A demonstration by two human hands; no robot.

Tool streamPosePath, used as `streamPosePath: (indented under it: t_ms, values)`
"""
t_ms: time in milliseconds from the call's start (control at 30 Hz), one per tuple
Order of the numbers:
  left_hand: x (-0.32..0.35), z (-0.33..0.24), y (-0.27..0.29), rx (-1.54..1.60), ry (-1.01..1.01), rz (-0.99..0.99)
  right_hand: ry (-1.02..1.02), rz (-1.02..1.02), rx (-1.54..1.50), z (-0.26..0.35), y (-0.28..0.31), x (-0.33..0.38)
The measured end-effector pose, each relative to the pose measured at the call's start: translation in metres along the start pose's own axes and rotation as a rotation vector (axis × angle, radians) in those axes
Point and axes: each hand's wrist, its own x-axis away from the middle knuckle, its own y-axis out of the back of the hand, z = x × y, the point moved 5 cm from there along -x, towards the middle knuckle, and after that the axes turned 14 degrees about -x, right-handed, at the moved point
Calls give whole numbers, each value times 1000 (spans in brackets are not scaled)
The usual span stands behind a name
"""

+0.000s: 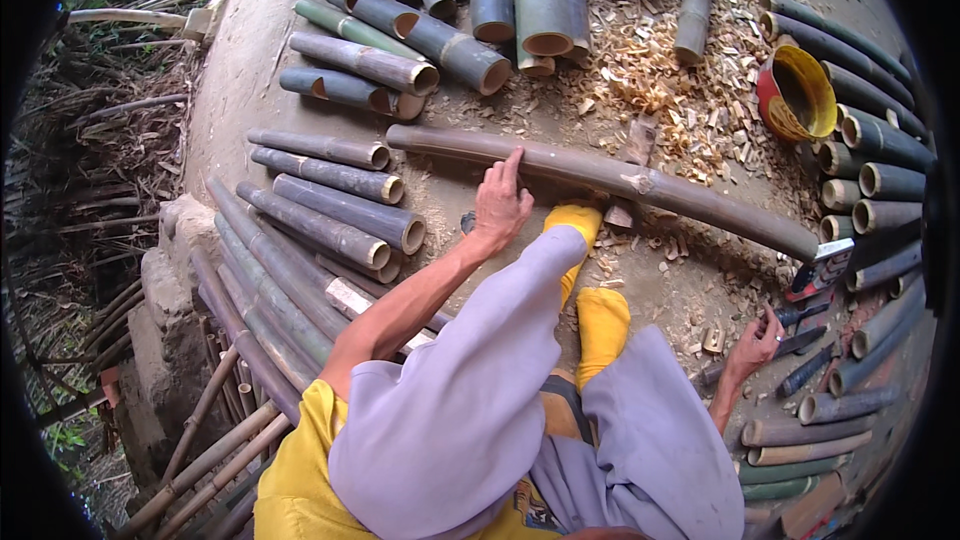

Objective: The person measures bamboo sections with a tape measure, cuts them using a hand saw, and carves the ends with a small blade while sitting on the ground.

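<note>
A long brown bamboo pole (580, 165) lies crosswise in front of me, over a small wood block (640, 140). My left hand (503, 202) rests at its near side, the index finger stretched onto the pole and the other fingers partly bent. Low on the right, my right hand (755, 343) reaches down to the ground with curled fingers, a ring on one of them. Dark tools with black handles (803, 372) lie around it; a long dark piece shows on both sides of the hand. What its fingers grip is hidden.
Cut bamboo tubes (340, 225) lie in rows at left, back and right. Wood chips (650, 65) cover the ground beyond the pole. A red and yellow bucket (797, 92) stands at back right. A red and white box (822, 268) sits by the pole's right end. My yellow-covered feet (602, 325) are close by.
</note>
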Motion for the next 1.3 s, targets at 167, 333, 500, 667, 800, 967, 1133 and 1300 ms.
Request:
streamPosePath:
  t_ms: [167,333,500,667,800,967,1133,1300]
  values:
    - [-16,-13,-1,46,-16,-105,-107,-4,76,7,3,-17]
    - [-34,-30,53,137,-274,-66,95,68,291,0,-8,-66]
    - [-77,-92,119,130,-628,296,46,31,222,-16,2,-93]
    - [-74,-154,121,-155,-939,569,-22,-127,229,-29,21,-100]
    - [-78,-162,36,-360,-919,501,-43,-33,259,-28,3,-109]
    - [-70,-194,-46,-355,-844,289,74,84,125,-30,7,-134]
    - [-61,-199,-58,-191,-825,238,-28,-318,-68,-30,30,-138]
    - [-59,-214,-48,-145,-810,297,-140,-757,-643,-28,53,-113]
